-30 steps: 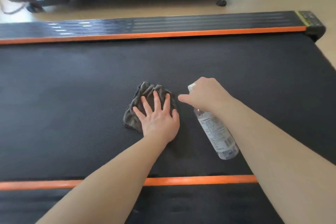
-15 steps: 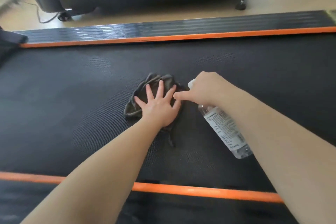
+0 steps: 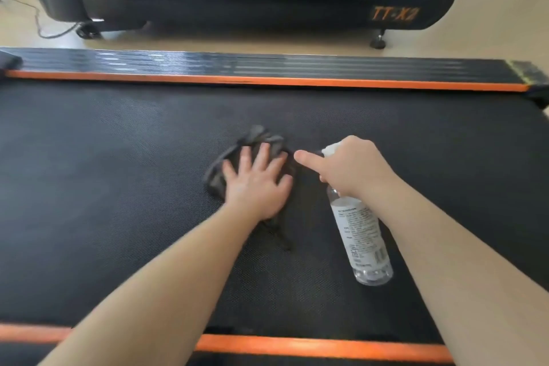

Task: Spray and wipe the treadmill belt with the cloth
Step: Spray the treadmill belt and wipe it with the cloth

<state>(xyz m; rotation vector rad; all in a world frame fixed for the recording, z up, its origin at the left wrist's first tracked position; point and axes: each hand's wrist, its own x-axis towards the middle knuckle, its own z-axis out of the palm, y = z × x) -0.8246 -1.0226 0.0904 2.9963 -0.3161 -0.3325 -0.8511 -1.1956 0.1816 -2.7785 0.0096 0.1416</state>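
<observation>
Left hand (image 3: 258,184): fingers spread flat, pressing a crumpled dark grey cloth (image 3: 258,140) onto the belt at the centre of the frame.
Right hand (image 3: 353,169): curled round the neck of a clear plastic spray bottle (image 3: 361,241) with a white label, just right of the cloth, index finger stretched toward it.
Belt: black textured treadmill belt (image 3: 118,187) fills the middle, between orange side strips (image 3: 267,80).
Background: second black treadmill (image 3: 267,9) marked "TT-X2", along the top.

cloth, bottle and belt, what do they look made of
The cloth looks like soft grey fabric, perhaps microfibre: it crumples into folds. The bottle looks like clear glossy plastic with a printed label; its base is see-through. The belt seems matte black rubber or similar, with a fine dotted texture.
</observation>
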